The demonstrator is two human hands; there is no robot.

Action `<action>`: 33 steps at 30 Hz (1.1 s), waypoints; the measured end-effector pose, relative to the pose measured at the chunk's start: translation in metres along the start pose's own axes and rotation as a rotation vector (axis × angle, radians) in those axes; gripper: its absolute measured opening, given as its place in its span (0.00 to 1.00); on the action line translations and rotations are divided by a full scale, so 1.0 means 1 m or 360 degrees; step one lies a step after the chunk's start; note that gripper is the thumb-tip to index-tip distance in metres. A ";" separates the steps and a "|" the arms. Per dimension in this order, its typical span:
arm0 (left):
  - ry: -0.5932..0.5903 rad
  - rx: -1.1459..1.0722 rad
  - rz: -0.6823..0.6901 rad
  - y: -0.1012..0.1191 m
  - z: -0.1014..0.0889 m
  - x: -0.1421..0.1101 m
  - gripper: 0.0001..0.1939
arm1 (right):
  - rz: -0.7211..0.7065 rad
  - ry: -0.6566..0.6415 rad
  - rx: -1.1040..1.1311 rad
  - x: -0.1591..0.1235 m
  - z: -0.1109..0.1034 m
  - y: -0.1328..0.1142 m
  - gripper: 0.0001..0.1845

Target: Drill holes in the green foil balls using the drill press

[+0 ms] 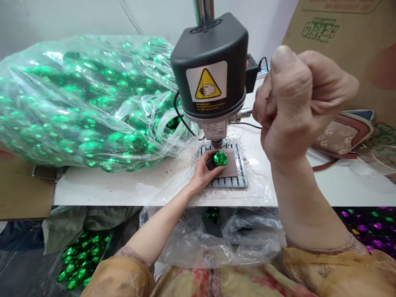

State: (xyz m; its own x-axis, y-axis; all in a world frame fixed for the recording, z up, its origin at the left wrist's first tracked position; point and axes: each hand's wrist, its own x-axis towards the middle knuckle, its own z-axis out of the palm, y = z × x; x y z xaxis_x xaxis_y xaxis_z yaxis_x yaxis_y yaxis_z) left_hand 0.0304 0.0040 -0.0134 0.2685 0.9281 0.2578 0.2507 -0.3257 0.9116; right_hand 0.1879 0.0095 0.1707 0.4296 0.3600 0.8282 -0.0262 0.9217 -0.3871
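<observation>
A small bench drill press (212, 70) with a dark head and a yellow warning label stands on the white table (123, 185). My left hand (202, 171) pinches a shiny green faceted bead (220, 158) on a brown pad on the press's ribbed base plate (243, 175), right under the drill bit. My right hand (291, 107) is raised at the right of the press head, its fingers wrapped in a fist around the feed lever, of which only a metal stub shows.
A big clear plastic bag (80, 103) full of green beads lies on the table's left. A cardboard box (349, 45) stands at the back right beside a brown bag (343, 134). More green beads (80, 260) sit below at the left, purple ones (371, 227) at the right. Plastic sheeting (241, 239) hangs off the front edge.
</observation>
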 end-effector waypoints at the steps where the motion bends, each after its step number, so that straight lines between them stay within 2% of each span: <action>1: -0.0002 0.0004 0.0004 -0.001 0.000 0.000 0.30 | 0.0017 0.0029 -0.0036 -0.003 -0.001 -0.001 0.25; 3: -0.0003 0.0005 0.0012 -0.002 0.000 0.000 0.30 | 0.0004 0.0089 -0.0101 -0.010 -0.004 -0.002 0.26; 6: 0.0003 0.0006 0.0010 -0.004 0.001 0.000 0.30 | -0.0036 0.0043 -0.0178 -0.020 -0.010 -0.005 0.30; 9: -0.0013 0.0004 0.0008 -0.005 0.001 -0.001 0.30 | 0.0018 -0.0037 -0.0199 -0.027 -0.017 -0.005 0.32; 13: -0.0020 -0.0010 0.0019 -0.005 0.001 -0.001 0.30 | 0.0112 -0.0049 -0.0230 -0.033 -0.023 -0.001 0.34; 16: -0.0014 -0.0029 0.0022 -0.006 0.001 -0.001 0.30 | 0.0101 -0.0030 -0.0332 -0.037 -0.026 0.002 0.34; 18: -0.0016 -0.0044 0.0022 -0.007 0.001 -0.001 0.30 | 0.0014 -0.0034 -0.0355 -0.039 -0.028 0.005 0.33; 23: -0.0019 -0.0066 0.0047 -0.011 0.002 -0.001 0.31 | -0.0371 -0.0081 -0.0182 -0.044 -0.034 0.015 0.28; 33: -0.0004 -0.0094 0.0014 -0.009 0.003 -0.001 0.31 | -0.0576 -0.0155 -0.0134 -0.044 -0.033 0.020 0.27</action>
State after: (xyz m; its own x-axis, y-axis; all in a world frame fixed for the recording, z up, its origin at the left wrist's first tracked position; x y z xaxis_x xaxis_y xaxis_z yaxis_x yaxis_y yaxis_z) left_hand 0.0309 0.0053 -0.0229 0.2731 0.9248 0.2649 0.1928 -0.3224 0.9268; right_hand 0.1978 0.0074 0.1127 0.3095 0.0291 0.9505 0.1878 0.9780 -0.0911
